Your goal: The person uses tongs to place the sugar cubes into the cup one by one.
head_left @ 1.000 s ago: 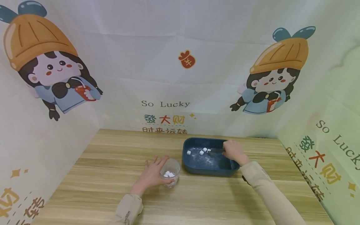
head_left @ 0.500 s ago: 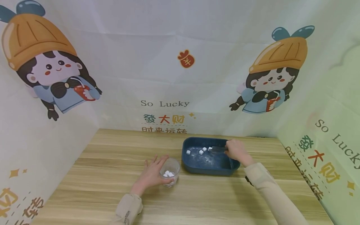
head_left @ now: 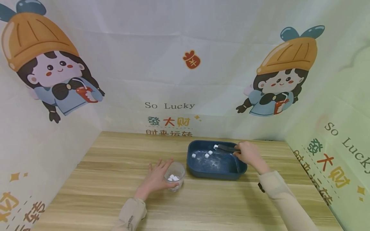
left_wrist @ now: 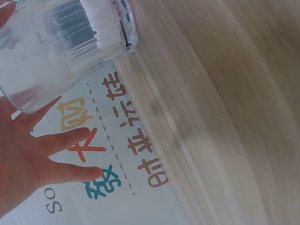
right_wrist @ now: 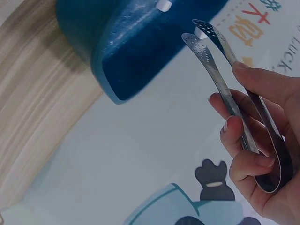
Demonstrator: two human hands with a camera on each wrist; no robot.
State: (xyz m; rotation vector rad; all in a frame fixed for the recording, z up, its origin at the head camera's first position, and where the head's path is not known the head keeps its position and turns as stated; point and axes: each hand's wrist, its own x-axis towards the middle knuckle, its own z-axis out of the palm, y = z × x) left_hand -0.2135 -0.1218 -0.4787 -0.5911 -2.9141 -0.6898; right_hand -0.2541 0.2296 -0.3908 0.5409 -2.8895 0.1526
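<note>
Low at centre in the head view, my left hand [head_left: 156, 177] holds a clear glass [head_left: 180, 169] between thumb and index finger. Its other fingers spread apart, as the left wrist view shows. Several small white cubes [head_left: 172, 177] lie in the glass. My right hand [head_left: 249, 154] grips metal tongs [right_wrist: 220, 84] with perforated tips. Between those tips is one white cube [right_wrist: 200, 33], held above the dark blue tub [head_left: 211, 175]. Three more cubes sit in the tub, two close together near its middle and a lone cube [head_left: 193, 156] at the left.
The wooden table [head_left: 115, 179] carries the glass left of the tub, a small gap between them. A printed cloth wall [head_left: 130, 64] rises behind the table and along both sides.
The tongs have risen and shifted slightly right and back, with a cube lifted between their tips. My right hand moved the same way. The left hand and glass stay in place.
</note>
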